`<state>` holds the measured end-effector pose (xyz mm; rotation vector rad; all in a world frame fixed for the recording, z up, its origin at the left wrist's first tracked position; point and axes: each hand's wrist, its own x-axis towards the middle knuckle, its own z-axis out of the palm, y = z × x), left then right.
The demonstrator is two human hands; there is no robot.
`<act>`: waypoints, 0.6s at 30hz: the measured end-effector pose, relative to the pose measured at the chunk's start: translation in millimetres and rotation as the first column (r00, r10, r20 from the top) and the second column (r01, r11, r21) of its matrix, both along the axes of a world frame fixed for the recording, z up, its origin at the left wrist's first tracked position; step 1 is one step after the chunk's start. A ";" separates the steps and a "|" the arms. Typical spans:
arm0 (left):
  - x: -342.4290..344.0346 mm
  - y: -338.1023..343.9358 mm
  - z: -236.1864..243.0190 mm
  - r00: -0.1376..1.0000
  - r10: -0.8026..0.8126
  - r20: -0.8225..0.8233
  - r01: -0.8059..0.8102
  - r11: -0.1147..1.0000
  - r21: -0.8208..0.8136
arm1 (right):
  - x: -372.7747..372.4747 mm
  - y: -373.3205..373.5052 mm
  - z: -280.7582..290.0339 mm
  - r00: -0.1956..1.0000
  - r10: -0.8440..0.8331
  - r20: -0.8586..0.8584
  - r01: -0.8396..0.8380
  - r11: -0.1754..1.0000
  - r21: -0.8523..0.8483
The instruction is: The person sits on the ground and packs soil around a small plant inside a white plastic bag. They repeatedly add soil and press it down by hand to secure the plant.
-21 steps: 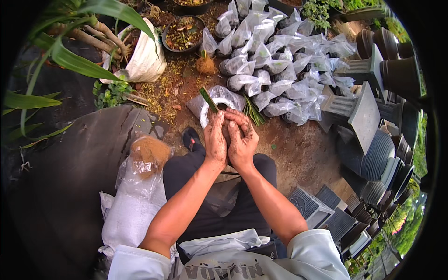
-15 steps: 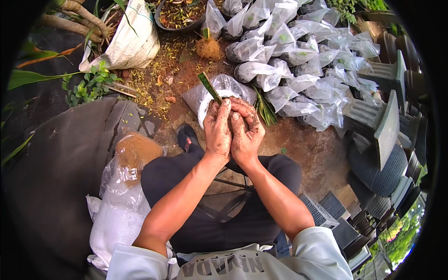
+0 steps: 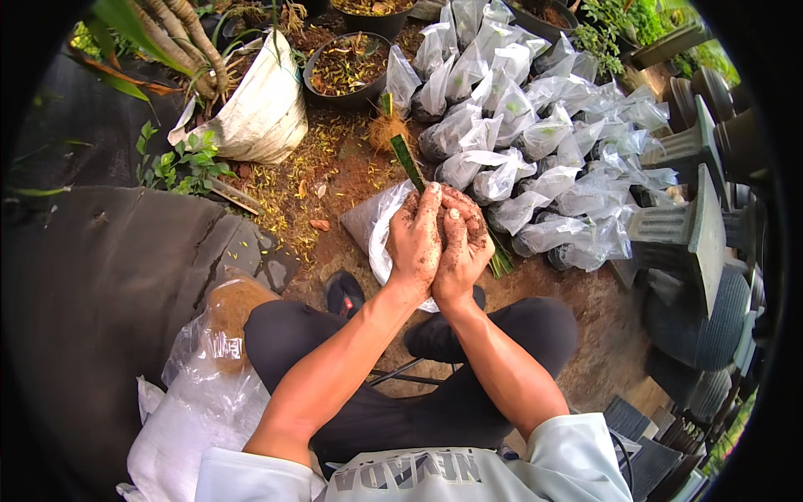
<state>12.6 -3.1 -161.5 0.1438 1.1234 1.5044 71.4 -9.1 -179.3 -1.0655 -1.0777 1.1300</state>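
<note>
My left hand (image 3: pixel 416 243) and my right hand (image 3: pixel 466 244), both smeared with dark soil, are cupped tightly together in front of me. Out of their top sticks a cut piece of thick green leaf (image 3: pixel 407 163), tilted to the left. Its lower end is hidden in my closed hands, and I cannot make out what surrounds it there. Just beneath them is a clear plastic bag (image 3: pixel 365 219) of dark material with a rolled white rim (image 3: pixel 381 255). Several green leaf strips (image 3: pixel 501 259) lie on the ground beside my right hand.
Beyond the hands sits a brown fibre ball (image 3: pixel 386 131) with a leaf piece in it. Many knotted-looking clear bags (image 3: pixel 535 138) crowd the far right. Stone-like planters (image 3: pixel 698 234) stand right, a white sack (image 3: pixel 268 109) far left, and a bag of brown material (image 3: pixel 226 322) near left.
The view has shifted, so the surroundings appear moved and more pots show at the back. My hands stay cupped round the leaf piece, with the fingers drawn a little closer.
</note>
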 end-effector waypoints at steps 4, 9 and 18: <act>-8.4 -17.3 22.1 0.993 0.096 0.064 -0.104 0.983 0.150 | -8.1 -6.7 20.0 0.987 0.128 -0.101 -0.126 0.992 0.024; -7.3 -52.8 41.2 0.999 0.042 0.020 -0.045 0.973 0.227 | -4.4 -35.6 47.4 0.990 0.132 -0.040 -0.131 0.991 0.031; 10.3 -87.7 60.9 0.997 0.046 -0.054 -0.026 0.949 0.316 | 12.1 -64.1 57.8 0.991 0.130 -0.032 -0.121 0.974 0.192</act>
